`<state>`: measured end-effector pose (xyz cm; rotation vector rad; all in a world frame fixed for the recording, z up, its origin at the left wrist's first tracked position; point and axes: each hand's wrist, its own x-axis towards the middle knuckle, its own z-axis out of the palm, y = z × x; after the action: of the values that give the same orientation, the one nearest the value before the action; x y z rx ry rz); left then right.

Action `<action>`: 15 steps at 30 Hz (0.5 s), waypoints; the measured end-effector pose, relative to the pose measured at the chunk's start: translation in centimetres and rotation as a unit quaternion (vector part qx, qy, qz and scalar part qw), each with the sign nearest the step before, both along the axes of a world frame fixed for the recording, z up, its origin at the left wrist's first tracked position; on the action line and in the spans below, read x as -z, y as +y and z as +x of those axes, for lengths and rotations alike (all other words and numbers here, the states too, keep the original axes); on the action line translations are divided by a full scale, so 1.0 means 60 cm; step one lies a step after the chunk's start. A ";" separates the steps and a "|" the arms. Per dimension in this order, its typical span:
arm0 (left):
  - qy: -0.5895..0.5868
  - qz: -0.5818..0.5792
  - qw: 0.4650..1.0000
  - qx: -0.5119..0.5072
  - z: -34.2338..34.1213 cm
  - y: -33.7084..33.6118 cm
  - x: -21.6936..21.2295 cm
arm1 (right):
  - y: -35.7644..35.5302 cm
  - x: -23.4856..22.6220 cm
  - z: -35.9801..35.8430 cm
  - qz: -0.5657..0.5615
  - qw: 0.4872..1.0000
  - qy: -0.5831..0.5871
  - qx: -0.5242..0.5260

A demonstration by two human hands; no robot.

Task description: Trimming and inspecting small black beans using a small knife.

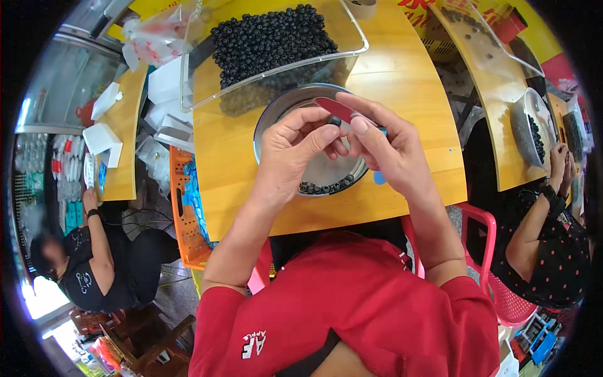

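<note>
My left hand (292,147) pinches a small dark round piece (335,120) between thumb and fingertips; it looks like a blueberry or a bead, I cannot tell which. In my right hand (392,141) is a flat red strip (333,108) with a rounded end, held against or close above the piece. A bit of blue shows behind the right fingers. Both hands meet over a round, pale basin (257,135) with a dark blue rim. Along its near inner edge lies a row of similar dark pieces (326,188).
Beyond the basin stands a clear plastic tray (361,45) heaped with dark pieces (270,41), on the wooden table (408,81). An orange crate (187,220) is at the left. People sit at other tables on both sides; a pink chair (483,217) stands at the right.
</note>
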<state>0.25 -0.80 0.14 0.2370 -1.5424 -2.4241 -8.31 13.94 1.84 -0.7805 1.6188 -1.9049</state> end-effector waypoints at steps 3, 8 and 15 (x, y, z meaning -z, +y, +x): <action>-0.009 -0.031 0.999 0.006 -0.002 -0.007 0.000 | -0.001 0.000 0.000 0.031 0.999 -0.002 -0.017; 0.013 -0.058 0.998 -0.001 0.001 -0.015 0.012 | -0.001 -0.007 -0.001 0.030 0.998 -0.025 -0.049; 0.014 -0.015 1.000 0.024 0.006 -0.029 0.012 | -0.003 0.003 -0.005 0.056 0.996 -0.049 -0.057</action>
<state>0.63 -2.53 -0.60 0.1632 -1.5888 -2.4275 -8.60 13.76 1.68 -0.7053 1.5718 -1.7299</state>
